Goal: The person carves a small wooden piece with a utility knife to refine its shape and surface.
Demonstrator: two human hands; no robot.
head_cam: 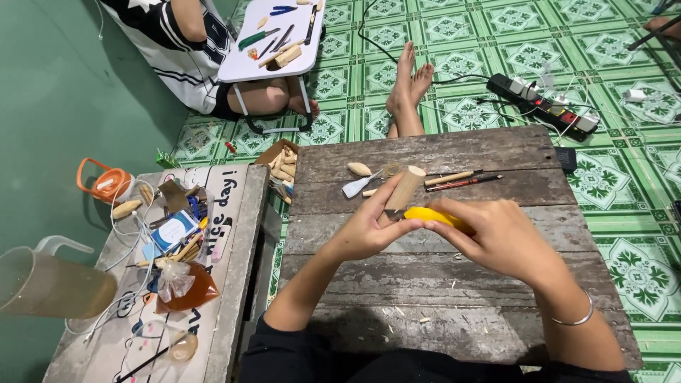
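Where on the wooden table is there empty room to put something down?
The near planks of the wooden table are bare except for small shavings, and so is its right side beyond the right hand. The far edge is crowded: pencils, carved wood pieces. The left hand holds a wooden dowel.

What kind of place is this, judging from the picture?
Probably a home floor used as a small woodcarving spot. A low wooden table stands on green patterned floor tiles, carved wooden pieces lie in a box, and the left hand holds a wooden dowel.

one wooden dowel [405, 188], one yellow-handled knife [433, 216], two pencils [454, 180], one jug [50, 280], one orange bottle [105, 183].
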